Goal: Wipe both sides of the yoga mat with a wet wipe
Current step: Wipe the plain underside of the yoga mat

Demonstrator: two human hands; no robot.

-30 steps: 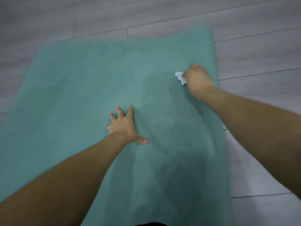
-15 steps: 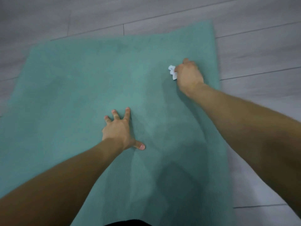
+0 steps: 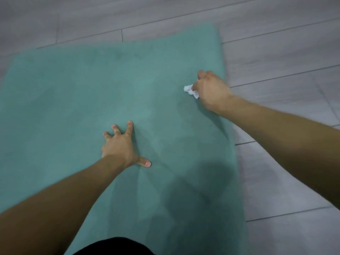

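Head view, item by item.

— Item one?

— Yoga mat (image 3: 77, 92): teal, laid flat on grey plank flooring (image 3: 285, 57). Its far edge and right edge are both in sight; its left side runs out of frame. Darker damp-looking patches and my own shadow lie across the near part of the mat.

— Item two?

— My left hand (image 3: 120, 146): palm down on the mat near its middle, fingers spread and straight, thumb out to the side. It presses flat and holds nothing.

— Item three?

— My right hand (image 3: 211, 91): on the mat close to its right edge, farther up the mat than the left hand. Fingers curled, gripping the wet wipe (image 3: 190, 90).

— Condition of the wipe?

— White, crumpled into a wad. Only a small part sticks out at the left of my fist; that part touches the mat surface. The rest is hidden in the hand.

— Anything else on the list?

— Dark cloth (image 3: 114, 246) at the near end of the mat, bottom centre of the frame. I cannot tell what it is.
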